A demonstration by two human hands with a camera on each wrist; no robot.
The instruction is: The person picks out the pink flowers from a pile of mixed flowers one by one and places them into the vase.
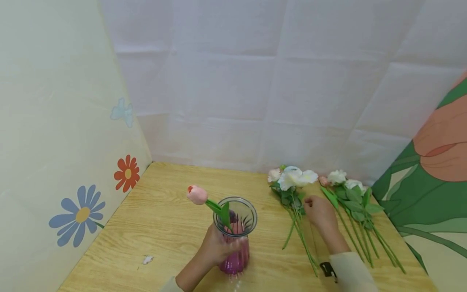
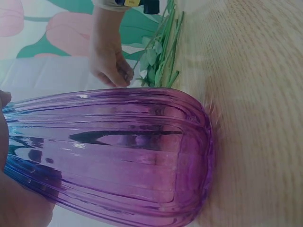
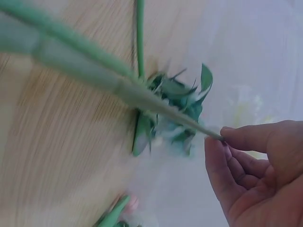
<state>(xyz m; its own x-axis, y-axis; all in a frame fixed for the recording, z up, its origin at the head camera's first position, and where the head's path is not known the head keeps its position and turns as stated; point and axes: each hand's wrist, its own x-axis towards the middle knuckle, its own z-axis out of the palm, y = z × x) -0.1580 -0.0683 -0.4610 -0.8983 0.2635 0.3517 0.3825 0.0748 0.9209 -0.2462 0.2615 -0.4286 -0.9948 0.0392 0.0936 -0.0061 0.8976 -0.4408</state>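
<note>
My left hand (image 1: 220,245) grips the ribbed glass vase (image 1: 235,259), purple low down with a clear rim, around its body. In the left wrist view the vase (image 2: 123,156) fills much of the picture, its base close to the table. A pink tulip (image 1: 197,195) leans out of the vase's left side. My right hand (image 1: 322,215) is beside a bunch of white and pale pink flowers (image 1: 292,178). The right wrist view has its thumb and forefinger pinching a thin green stem (image 3: 156,106); which bloom this stem belongs to I cannot tell.
A second bunch of flowers (image 1: 352,196), white and pink with green leaves, lies to the right of my right hand. A small white scrap (image 1: 147,259) lies on the wooden table (image 1: 164,219) at left. Behind the table hangs a pale cloth (image 1: 226,81); painted panels flank both sides.
</note>
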